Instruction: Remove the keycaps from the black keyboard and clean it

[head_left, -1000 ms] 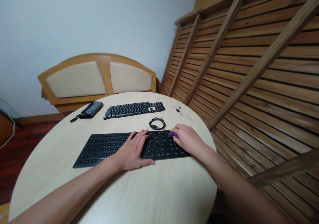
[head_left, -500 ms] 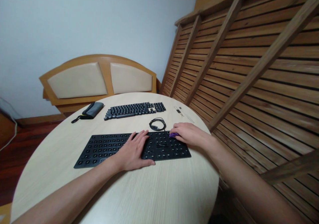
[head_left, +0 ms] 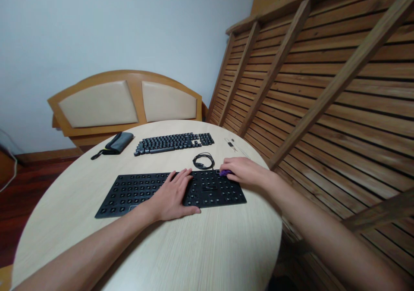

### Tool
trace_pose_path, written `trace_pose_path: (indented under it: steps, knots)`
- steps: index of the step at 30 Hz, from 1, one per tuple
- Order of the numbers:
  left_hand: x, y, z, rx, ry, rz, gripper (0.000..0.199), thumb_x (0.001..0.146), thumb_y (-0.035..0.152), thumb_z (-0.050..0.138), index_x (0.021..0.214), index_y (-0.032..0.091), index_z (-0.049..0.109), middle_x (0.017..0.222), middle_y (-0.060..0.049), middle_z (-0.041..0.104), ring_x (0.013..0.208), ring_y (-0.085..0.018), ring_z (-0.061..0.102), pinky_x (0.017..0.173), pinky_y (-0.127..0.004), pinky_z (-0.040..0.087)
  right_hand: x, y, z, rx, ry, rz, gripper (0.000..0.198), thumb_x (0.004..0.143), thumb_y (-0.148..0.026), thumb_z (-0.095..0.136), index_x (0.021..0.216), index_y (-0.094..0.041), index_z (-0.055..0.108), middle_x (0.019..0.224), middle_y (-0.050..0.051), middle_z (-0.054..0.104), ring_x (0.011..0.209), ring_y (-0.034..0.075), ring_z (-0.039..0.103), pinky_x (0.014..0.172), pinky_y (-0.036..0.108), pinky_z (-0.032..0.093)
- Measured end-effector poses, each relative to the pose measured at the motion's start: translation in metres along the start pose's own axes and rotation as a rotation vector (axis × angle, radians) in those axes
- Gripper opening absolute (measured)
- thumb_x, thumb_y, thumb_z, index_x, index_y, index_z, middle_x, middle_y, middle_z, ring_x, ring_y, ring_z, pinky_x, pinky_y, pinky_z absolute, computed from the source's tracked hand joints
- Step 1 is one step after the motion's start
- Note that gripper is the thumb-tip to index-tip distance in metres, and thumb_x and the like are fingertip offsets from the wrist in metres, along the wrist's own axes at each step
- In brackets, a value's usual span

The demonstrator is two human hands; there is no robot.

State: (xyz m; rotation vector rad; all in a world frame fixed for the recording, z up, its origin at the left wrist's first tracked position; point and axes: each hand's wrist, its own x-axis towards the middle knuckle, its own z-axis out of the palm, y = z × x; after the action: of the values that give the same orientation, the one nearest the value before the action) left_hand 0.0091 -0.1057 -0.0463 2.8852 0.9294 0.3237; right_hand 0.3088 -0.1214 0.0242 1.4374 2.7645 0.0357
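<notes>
Curving in from the far left edge, a white cord (head_left: pixel 15 167) shows beyond your round desk (head_left: pixel 207 248). Onto the desk we go, and there's the grey pouch (head_left: pixel 120 143) lying near the rim, its black strap trailing toward you, with a padded wooden headboard (head_left: pixel 140 99) standing behind. Next up, the black keyboard base (head_left: pixel 208 196), stripped of its caps, lies flat across the desk right in front of you, switches bare. Beyond it sits the loose set of black keycaps (head_left: pixel 174 143), laid out in keyboard rows with a gap toward the right.

Now your left hand (head_left: pixel 174 196): palm down on the middle of the base, fingers extended and thumb spread wide along the near edge, gripping nothing. Just past the base's far edge, a black cable (head_left: pixel 203 167) lies coiled in a ring. And over on the right end, your right hand (head_left: pixel 242 170) is curled closed around a purple wad (head_left: pixel 225 173), pressed at the base's far right corner; you can't tell from here whether it's cloth or putty. Beyond that hand, what looks like a wire keycap puller (head_left: pixel 230 144) lies near the rim, and slatted wooden boards (head_left: pixel 291 84) lean at the far right.
</notes>
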Motion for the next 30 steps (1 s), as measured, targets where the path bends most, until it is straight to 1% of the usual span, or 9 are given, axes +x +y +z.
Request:
trace_pose_path:
  steps: [4, 7, 11, 14, 17, 19, 24, 30]
  knots:
    - [0.0, 0.001, -0.001, 0.005, 0.0, -0.008, 0.101, 0.077, 0.087, 0.045, 0.138, 0.006, 0.043, 0.157, -0.028, 0.032, 0.146, -0.039, 0.031, 0.119, -0.058, 0.022, 0.003, -0.003, 0.0, -0.09, -0.016, -0.101, 0.018, 0.088, -0.015, 0.06, 0.102, -0.021, 0.071, 0.097, 0.007, 0.068, 0.085, 0.021, 0.063, 0.072, 0.029, 0.04]
    - [-0.001, 0.001, -0.002, 0.001, 0.004, -0.004, 0.1, 0.078, 0.087, 0.045, 0.138, 0.008, 0.044, 0.157, -0.027, 0.033, 0.146, -0.039, 0.031, 0.119, -0.059, 0.022, 0.003, -0.006, -0.001, -0.11, -0.015, -0.11, 0.017, 0.089, -0.017, 0.06, 0.102, -0.02, 0.071, 0.095, 0.007, 0.067, 0.084, 0.021, 0.062, 0.072, 0.029, 0.04]
    - [-0.001, 0.001, -0.002, -0.02, 0.022, 0.003, 0.097, 0.078, 0.086, 0.045, 0.139, 0.011, 0.043, 0.157, -0.025, 0.034, 0.146, -0.039, 0.031, 0.118, -0.059, 0.022, 0.0, -0.007, -0.001, -0.133, -0.031, -0.111, 0.014, 0.09, -0.018, 0.06, 0.096, -0.019, 0.072, 0.092, 0.008, 0.067, 0.084, 0.021, 0.063, 0.074, 0.031, 0.041]
    - [-0.001, 0.001, -0.002, -0.01, 0.009, -0.001, 0.098, 0.078, 0.086, 0.045, 0.139, 0.01, 0.043, 0.157, -0.026, 0.033, 0.146, -0.04, 0.031, 0.118, -0.059, 0.022, -0.001, 0.0, 0.002, -0.023, -0.03, -0.101, 0.017, 0.09, -0.018, 0.059, 0.102, -0.02, 0.071, 0.098, 0.007, 0.069, 0.087, 0.021, 0.064, 0.075, 0.03, 0.042]
    - [-0.001, 0.0, -0.001, -0.005, 0.008, 0.002, 0.098, 0.078, 0.086, 0.045, 0.139, 0.009, 0.042, 0.157, -0.026, 0.033, 0.146, -0.04, 0.031, 0.118, -0.059, 0.022, 0.0, 0.008, 0.006, 0.143, -0.009, -0.041, 0.021, 0.089, -0.018, 0.058, 0.107, -0.02, 0.069, 0.103, 0.006, 0.071, 0.092, 0.02, 0.065, 0.078, 0.029, 0.044]
    - [-0.001, -0.001, 0.0, -0.007, 0.018, 0.01, 0.097, 0.079, 0.086, 0.045, 0.14, 0.011, 0.042, 0.158, -0.025, 0.033, 0.146, -0.04, 0.032, 0.118, -0.059, 0.022, 0.001, 0.011, 0.006, 0.185, 0.006, -0.004, 0.021, 0.089, -0.017, 0.057, 0.107, -0.02, 0.068, 0.103, 0.006, 0.071, 0.093, 0.021, 0.064, 0.08, 0.029, 0.044]
    - [-0.001, -0.001, 0.0, -0.002, 0.018, 0.013, 0.097, 0.079, 0.086, 0.044, 0.139, 0.01, 0.043, 0.157, -0.026, 0.034, 0.146, -0.039, 0.031, 0.118, -0.059, 0.022, 0.004, 0.007, 0.001, 0.104, 0.002, -0.023, 0.019, 0.088, -0.016, 0.059, 0.104, -0.022, 0.067, 0.102, 0.006, 0.069, 0.092, 0.021, 0.063, 0.078, 0.029, 0.043]
    - [-0.001, 0.002, -0.003, 0.001, 0.013, 0.005, 0.098, 0.079, 0.086, 0.045, 0.138, 0.009, 0.043, 0.156, -0.026, 0.034, 0.146, -0.038, 0.031, 0.118, -0.06, 0.022, 0.009, -0.005, -0.002, 0.024, -0.031, -0.059, 0.017, 0.086, -0.012, 0.06, 0.098, -0.02, 0.069, 0.099, 0.006, 0.069, 0.088, 0.021, 0.065, 0.077, 0.028, 0.043]
